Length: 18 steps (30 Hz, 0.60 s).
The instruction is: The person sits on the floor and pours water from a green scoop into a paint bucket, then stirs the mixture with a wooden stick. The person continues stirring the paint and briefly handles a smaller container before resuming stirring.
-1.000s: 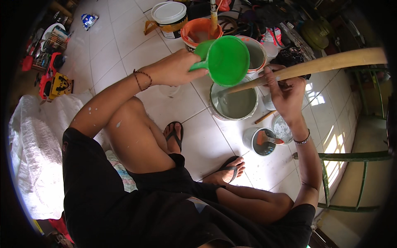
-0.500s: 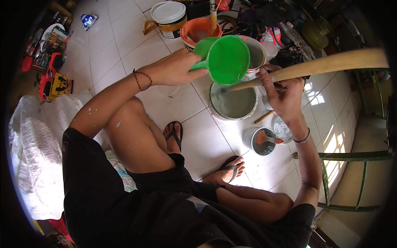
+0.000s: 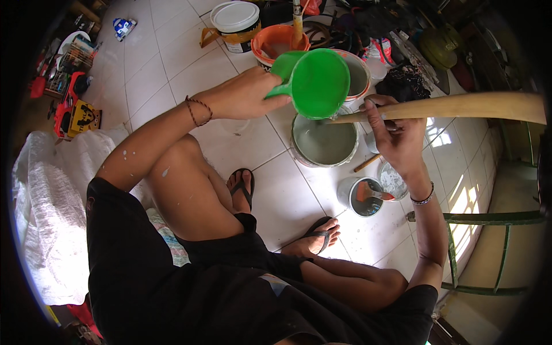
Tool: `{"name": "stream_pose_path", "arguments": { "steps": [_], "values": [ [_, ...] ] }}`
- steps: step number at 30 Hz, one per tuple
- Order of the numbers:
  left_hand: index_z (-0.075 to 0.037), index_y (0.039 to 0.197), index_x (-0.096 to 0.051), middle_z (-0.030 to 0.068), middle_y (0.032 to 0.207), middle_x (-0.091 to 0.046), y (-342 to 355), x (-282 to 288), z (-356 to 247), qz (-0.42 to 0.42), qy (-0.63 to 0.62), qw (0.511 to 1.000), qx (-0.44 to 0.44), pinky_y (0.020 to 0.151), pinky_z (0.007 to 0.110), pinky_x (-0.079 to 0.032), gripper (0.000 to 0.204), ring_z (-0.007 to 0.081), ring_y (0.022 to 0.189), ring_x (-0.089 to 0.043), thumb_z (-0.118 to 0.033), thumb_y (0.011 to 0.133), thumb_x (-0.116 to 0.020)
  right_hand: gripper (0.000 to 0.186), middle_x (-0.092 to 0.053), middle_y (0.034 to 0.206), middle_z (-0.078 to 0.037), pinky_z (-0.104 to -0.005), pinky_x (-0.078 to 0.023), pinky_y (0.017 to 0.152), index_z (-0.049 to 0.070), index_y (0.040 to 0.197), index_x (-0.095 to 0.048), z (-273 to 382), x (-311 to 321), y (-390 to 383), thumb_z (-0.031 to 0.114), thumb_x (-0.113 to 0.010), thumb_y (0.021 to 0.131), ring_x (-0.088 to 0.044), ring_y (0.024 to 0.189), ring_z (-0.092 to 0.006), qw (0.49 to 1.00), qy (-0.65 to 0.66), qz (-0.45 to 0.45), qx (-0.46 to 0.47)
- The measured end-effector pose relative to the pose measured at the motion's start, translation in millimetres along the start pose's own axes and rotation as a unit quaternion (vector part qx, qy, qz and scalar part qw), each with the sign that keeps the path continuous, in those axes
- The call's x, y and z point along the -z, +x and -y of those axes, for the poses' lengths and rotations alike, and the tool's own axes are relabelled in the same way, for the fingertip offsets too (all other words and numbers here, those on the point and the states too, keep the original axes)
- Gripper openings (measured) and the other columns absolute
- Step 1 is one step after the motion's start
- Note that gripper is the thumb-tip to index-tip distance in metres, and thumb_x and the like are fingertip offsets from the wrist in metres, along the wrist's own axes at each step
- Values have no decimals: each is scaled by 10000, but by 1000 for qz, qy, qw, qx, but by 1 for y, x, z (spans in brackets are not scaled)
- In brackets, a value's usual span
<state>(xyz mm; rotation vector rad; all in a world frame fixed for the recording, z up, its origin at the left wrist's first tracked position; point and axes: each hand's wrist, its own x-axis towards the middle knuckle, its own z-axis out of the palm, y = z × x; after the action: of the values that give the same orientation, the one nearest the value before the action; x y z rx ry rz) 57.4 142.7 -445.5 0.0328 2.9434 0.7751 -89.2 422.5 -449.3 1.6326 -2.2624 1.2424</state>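
Dipper in left hand — stick in right hand

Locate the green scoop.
In the head view, above centre: the green scoop is in the left hand, left of the right hand, hiding part of the bucket's rim.

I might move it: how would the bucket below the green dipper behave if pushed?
The open bucket might slosh, as grey liquid lies inside. The liquid probably makes it weighty, though depth is unclear. Standing upright on flat tiles, it seems likelier to slide than roll.
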Motion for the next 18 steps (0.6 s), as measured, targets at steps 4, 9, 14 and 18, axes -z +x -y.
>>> {"name": "stream_pose_path", "arguments": {
  "steps": [4,9,14,18],
  "values": [
    [79,993,-658,247,662,-599,0,0,0,-9,3,1000,8,646,453,-500,341,373,618,-619,-262,987,-642,98,-771,940,-99,-240,-520,500,-62,887,-721,6,0,-4,8,-705,953,-703,629,-140,999,-12,33,-16],
    [78,972,-655,245,656,-596,0,-2,3,-14,17,1000,-1,646,458,-499,345,374,623,-620,-266,988,-640,94,-762,916,-144,-252,-559,535,-70,883,-713,2,-6,-3,-6,-701,950,-724,649,-170,993,110,11,-48],
    [91,952,-645,239,639,-589,-1,0,3,-19,16,1000,-10,635,457,-498,362,363,588,-609,-269,991,-637,79,-759,902,-149,-256,-569,541,-70,908,-718,-6,1,1,-8,-696,953,-738,687,-167,999,3,-16,41],
    [99,946,-639,238,625,-580,-1,2,-1,-16,19,1000,-5,624,450,-497,372,353,574,-604,-270,991,-638,80,-757,895,-144,-255,-571,544,-77,919,-716,5,0,-5,-9,-694,955,-748,717,-162,998,-5,61,-13]
  ]
}}
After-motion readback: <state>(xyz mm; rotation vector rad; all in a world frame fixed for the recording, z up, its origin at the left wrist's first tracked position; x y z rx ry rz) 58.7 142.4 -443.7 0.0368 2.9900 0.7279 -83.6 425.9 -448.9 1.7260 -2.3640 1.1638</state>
